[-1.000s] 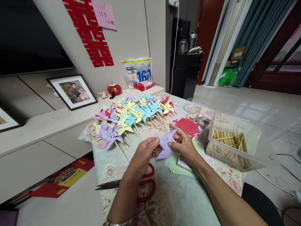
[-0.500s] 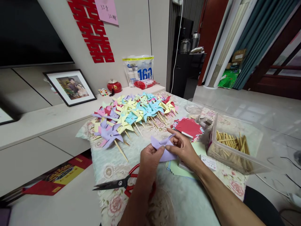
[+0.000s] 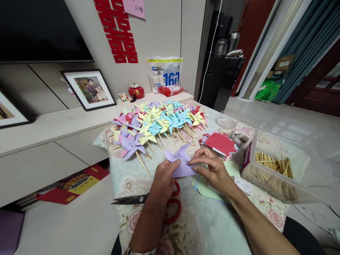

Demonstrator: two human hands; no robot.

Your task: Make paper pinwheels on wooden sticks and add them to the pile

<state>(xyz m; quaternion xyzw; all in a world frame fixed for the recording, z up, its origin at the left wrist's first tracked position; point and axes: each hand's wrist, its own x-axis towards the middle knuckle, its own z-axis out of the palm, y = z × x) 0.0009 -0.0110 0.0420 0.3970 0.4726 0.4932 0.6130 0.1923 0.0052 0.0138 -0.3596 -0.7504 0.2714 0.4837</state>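
Lilac pinwheel sheet (image 3: 180, 163): thin matt paper, creased. Finished pinwheels (image 3: 159, 122): same matt paper, pastel colours, on pale bare-wood sticks. Red squares (image 3: 220, 143): matt paper. Green sheets (image 3: 205, 187): matt paper. Box (image 3: 292, 166): clear glossy plastic, full of wooden sticks (image 3: 273, 168). Scissors (image 3: 148, 202): dark dull metal blades, glossy red plastic handles. Tablecloth (image 3: 212, 226): floral woven cloth, soft sheen. Cup (image 3: 227, 122): clear, glossy. Shelf (image 3: 53, 124): smooth, matt.

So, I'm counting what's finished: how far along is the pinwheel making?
Done: a pile of pinwheels on sticks. In hand: left hand and right hand fold a purple paper, no stick yet. Left: cut paper squares and a box of sticks.
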